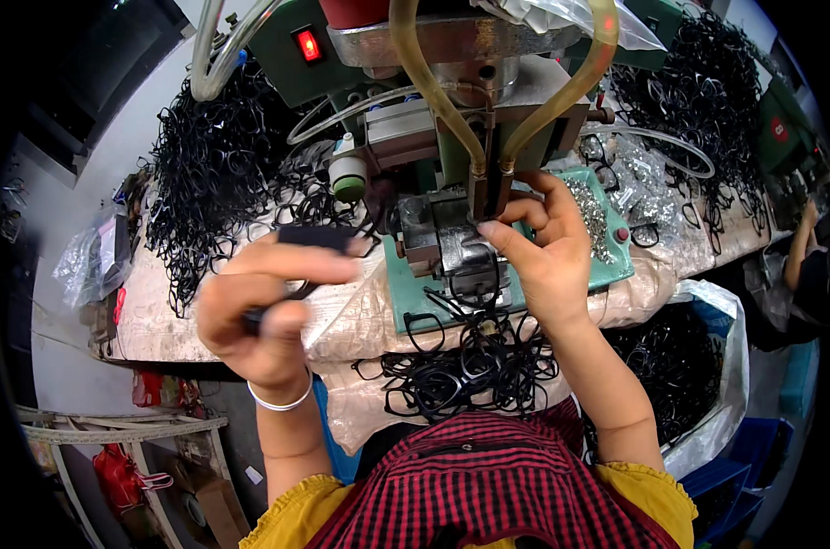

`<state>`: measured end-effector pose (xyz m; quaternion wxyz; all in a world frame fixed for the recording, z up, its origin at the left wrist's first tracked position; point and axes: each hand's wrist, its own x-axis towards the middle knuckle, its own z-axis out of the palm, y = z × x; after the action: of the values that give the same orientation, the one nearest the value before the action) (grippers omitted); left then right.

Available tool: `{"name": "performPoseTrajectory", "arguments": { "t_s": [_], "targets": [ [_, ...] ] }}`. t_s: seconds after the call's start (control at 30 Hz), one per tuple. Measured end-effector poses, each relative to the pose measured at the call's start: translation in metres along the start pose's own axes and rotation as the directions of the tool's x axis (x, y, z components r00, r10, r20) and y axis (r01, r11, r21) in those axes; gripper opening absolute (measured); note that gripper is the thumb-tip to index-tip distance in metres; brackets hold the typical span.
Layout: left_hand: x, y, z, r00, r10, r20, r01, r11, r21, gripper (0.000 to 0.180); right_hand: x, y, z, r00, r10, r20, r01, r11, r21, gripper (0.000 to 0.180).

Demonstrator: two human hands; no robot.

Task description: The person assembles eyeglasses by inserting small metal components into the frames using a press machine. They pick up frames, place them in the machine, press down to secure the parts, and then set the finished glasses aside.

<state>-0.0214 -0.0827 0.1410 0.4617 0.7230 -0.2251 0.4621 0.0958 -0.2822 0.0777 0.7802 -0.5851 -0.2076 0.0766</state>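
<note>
My left hand (264, 306) is raised above the table's left side and grips a black plastic eyeglass frame (316, 238), which is blurred. My right hand (543, 247) reaches to the metal jig (456, 242) under the green machine's head (488, 174). Its fingers pinch at a black frame part (488, 274) set in the jig. A heap of black frames (474, 361) lies at the table's near edge, just below the jig.
A large pile of black frames (214, 174) covers the table's left, another (698, 91) the back right. Small metal parts (593, 215) lie on the green base plate. A white sack of frames (680, 366) stands at my right. Another person's arm (799, 242) shows at far right.
</note>
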Motion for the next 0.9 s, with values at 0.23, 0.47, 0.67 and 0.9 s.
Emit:
{"name": "performPoseTrajectory", "arguments": {
  "t_s": [0.23, 0.47, 0.67, 0.9],
  "targets": [
    [-0.009, 0.033, 0.045, 0.801, 0.231, 0.553, -0.394, 0.898, 0.195, 0.037, -0.017, -0.017, -0.003, 0.992, -0.061, 0.111, 0.074, 0.991, -0.110, 0.048],
    [-0.030, 0.011, 0.088, 0.777, 0.237, 0.583, -0.416, 0.889, 0.194, 0.035, 0.008, 0.048, -0.101, 0.962, -0.271, -0.018, 0.020, 0.137, -0.990, 0.028],
    [-0.024, 0.006, 0.084, 0.790, 0.212, 0.575, -0.385, 0.902, 0.196, 0.035, 0.008, 0.068, -0.116, 0.926, -0.374, -0.042, 0.084, 0.314, -0.946, 0.012],
    [-0.062, 0.017, 0.060, 0.919, 0.183, 0.350, -0.285, 0.921, 0.267, 0.025, 0.004, 0.076, -0.128, 0.913, -0.316, -0.259, 0.022, 0.672, -0.741, 0.016]
  ]
}}
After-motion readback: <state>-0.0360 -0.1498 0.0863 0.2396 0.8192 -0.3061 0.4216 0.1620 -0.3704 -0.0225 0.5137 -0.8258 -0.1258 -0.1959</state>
